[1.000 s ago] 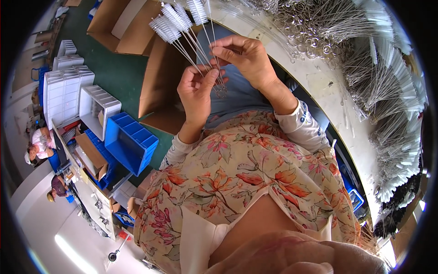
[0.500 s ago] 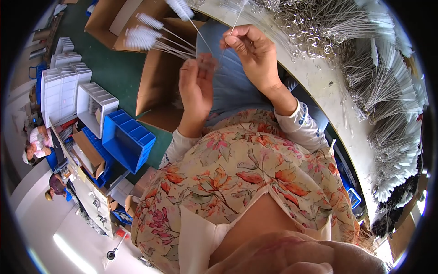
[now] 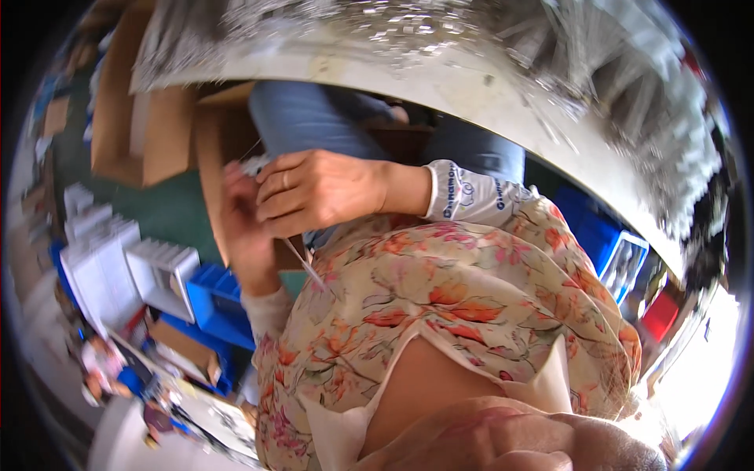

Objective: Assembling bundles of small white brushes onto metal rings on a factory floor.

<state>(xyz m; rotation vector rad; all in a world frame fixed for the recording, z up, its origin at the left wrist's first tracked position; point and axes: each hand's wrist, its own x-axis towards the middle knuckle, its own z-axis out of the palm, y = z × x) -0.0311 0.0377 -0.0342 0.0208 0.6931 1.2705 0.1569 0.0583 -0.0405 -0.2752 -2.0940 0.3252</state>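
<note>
My two hands meet left of my chest, over a cardboard box. My right hand (image 3: 322,192), a ring on one finger, curls palm down with its fingers closed. White bristles (image 3: 255,166) of a wire brush show at its fingertips, between the two hands. A thin pale shaft (image 3: 302,263) sticks out below the right hand, toward my blouse. My left hand (image 3: 250,224) is upright beside and partly behind the right one. Motion smears its fingers, so its grip does not show. How many brushes are between the hands is hidden.
A white table (image 3: 440,78) curves across the top and right. On it lie heaps of wire brushes (image 3: 660,149). Open cardboard boxes (image 3: 169,137) stand at the left, with white crates (image 3: 102,267) and a blue crate (image 3: 216,302) below. Two people (image 3: 106,365) are farther off.
My right hand has come left and down, across to my left hand. The several brushes fanned out from the left hand no longer show. The whole view has turned, bringing the table across the top.
</note>
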